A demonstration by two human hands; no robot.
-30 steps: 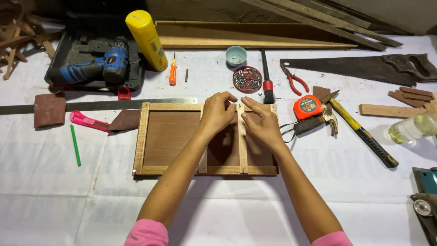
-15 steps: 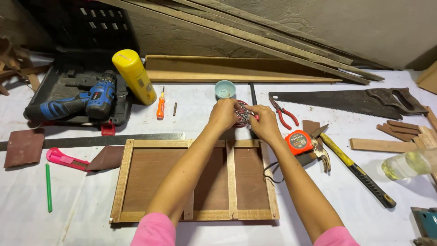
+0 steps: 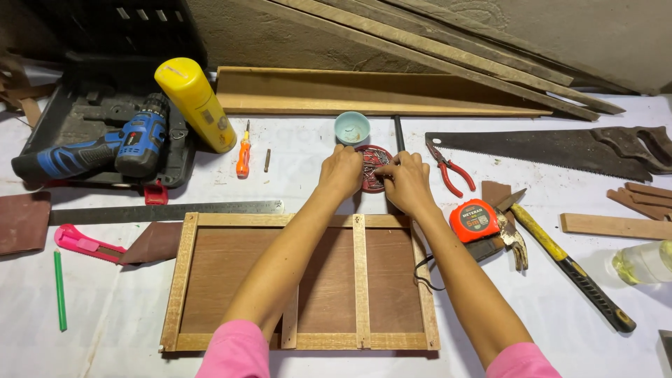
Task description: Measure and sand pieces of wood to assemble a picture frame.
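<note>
Both hands are over the small round red lid full of thin metal nails [image 3: 373, 168], just beyond the flat wooden frame with its brown panel [image 3: 210, 280]. Left hand [image 3: 341, 171] rests curled on the lid's left edge; right hand [image 3: 406, 183] has its fingers [image 3: 383, 170] pinched narrow among the nails, possibly gripping one, too small to tell. A small pale-blue bowl [image 3: 351, 127] sits just past the fingers, red-handled pliers [image 3: 448, 168] right of them on the white surface [image 3: 294, 182].
</note>
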